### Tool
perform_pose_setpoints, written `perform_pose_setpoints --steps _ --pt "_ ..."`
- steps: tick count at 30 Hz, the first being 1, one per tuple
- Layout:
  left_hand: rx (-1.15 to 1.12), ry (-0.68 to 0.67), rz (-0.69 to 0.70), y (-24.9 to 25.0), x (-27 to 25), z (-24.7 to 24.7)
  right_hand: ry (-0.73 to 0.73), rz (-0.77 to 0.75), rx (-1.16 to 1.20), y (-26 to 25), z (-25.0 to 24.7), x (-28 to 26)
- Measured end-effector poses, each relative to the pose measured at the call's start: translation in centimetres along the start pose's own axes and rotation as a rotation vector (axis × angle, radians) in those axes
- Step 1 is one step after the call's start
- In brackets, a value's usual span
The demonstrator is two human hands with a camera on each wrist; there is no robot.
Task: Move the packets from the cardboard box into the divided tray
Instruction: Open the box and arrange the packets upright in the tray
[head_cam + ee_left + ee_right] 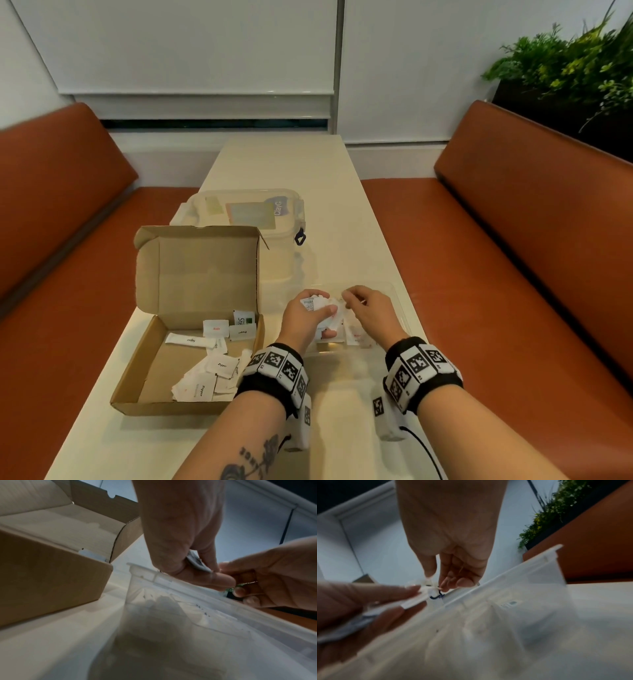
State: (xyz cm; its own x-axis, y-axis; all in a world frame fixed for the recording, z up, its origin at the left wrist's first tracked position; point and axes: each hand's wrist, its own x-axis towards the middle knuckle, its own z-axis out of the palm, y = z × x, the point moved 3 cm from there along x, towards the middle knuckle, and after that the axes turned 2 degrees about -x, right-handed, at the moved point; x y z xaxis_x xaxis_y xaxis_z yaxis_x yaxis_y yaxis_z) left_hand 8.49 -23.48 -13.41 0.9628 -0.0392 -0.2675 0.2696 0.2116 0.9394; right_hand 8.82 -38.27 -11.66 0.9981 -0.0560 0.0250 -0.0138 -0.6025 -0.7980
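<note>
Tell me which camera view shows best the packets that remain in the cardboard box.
The head view: the packets lie in plain sight on the floor of the open cardboard box. The left wrist view shows only white edges above the box wall; the right wrist view shows none.

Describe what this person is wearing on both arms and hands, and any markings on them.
Both hands are bare, no gloves or sleeves. Each wrist carries a black band covered in white squares with black coded markers; the right wrist's band matches. A white camera unit hangs under each band, a black cable trailing from the right one. The left forearm bears a dark tattoo.
</note>
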Motion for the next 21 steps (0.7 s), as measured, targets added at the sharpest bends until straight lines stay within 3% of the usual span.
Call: perform_pose_setpoints --steps 4,9,11,14,18,21 --pt "-0.008 -0.014 0.009 0.2 -0.1 0.2 -0.064 0.012 0.112 -0.6 -0.2 0.0" --pt "-0.048 0.022 -0.017 0.1 -0.1 0.0 0.077 0.101 0.249 0.5 -1.2 -0.2" --pt "-0.020 0.036 -0.011 0.0 -0.1 -0.1 0.069 0.135 0.286 1.0 -1.3 -0.5" --pt "0.028 0.045 0.004 -0.1 -0.1 0.0 0.009 0.132 0.207 1.3 -1.3 -0.8" --pt "0.109 0.005 0.026 0.0 -0.3 0.4 -0.064 0.002 -0.053 0.3 -1.5 -0.7" --pt "0.094 -0.006 0.040 0.2 -0.4 0.6 -0.094 0.007 -0.091 0.2 -1.5 -0.7"
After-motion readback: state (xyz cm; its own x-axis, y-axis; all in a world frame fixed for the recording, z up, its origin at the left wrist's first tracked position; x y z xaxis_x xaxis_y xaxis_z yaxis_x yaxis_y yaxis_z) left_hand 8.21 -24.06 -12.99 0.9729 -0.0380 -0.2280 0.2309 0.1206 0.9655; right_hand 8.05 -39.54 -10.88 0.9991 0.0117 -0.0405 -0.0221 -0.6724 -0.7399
